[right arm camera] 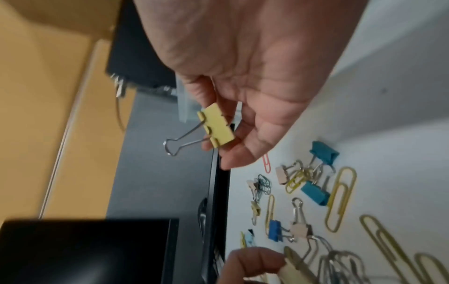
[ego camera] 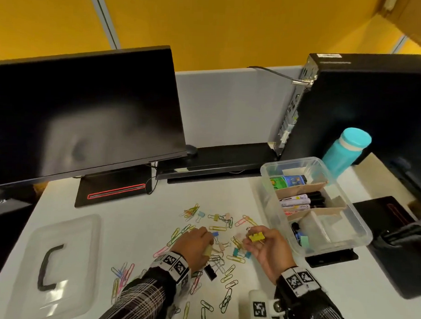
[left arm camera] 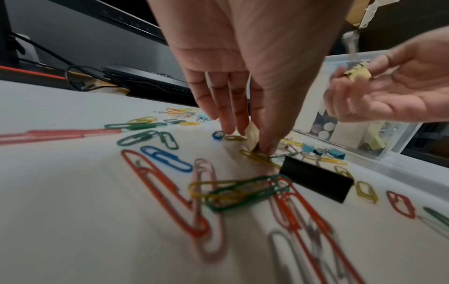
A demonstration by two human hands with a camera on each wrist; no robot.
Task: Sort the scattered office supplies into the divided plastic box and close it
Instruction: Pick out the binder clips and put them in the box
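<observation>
White surface (ego camera: 140, 228) carries everything. Dark monitor (ego camera: 82, 112) stands at back left, black PC tower (ego camera: 364, 102) at back right w/ a teal bottle (ego camera: 346, 149) in front of it. Clear lid (ego camera: 55, 263) w/ black handle lies flat at front left, well apart from the box. Divided plastic box (ego camera: 359, 236) sits open at right; cardboard dividers inside, markers in the middle compartment, small colourful items in the far one, a few binder clips in the near-left one.

Paper clips (ego camera: 227, 277) and small binder clips are scattered mid-surface betw. lid and box; a black binder clip (left arm camera: 316, 181) lies just beside the L wrist.

Right hand (ego camera: 270, 249) is raised above the surface, palm up, just left of the box's near corner; its grip is narrow, thumb + fingers pinching a yellow binder clip (right arm camera: 216, 125), wire handle sticking out away from the palm.

Left hand (ego camera: 194, 247) is down among the clips, fingertips (left arm camera: 228, 126) on the surface; thumb + finger pinch a cream binder clip (left arm camera: 252, 136), which sits right at the surface
</observation>
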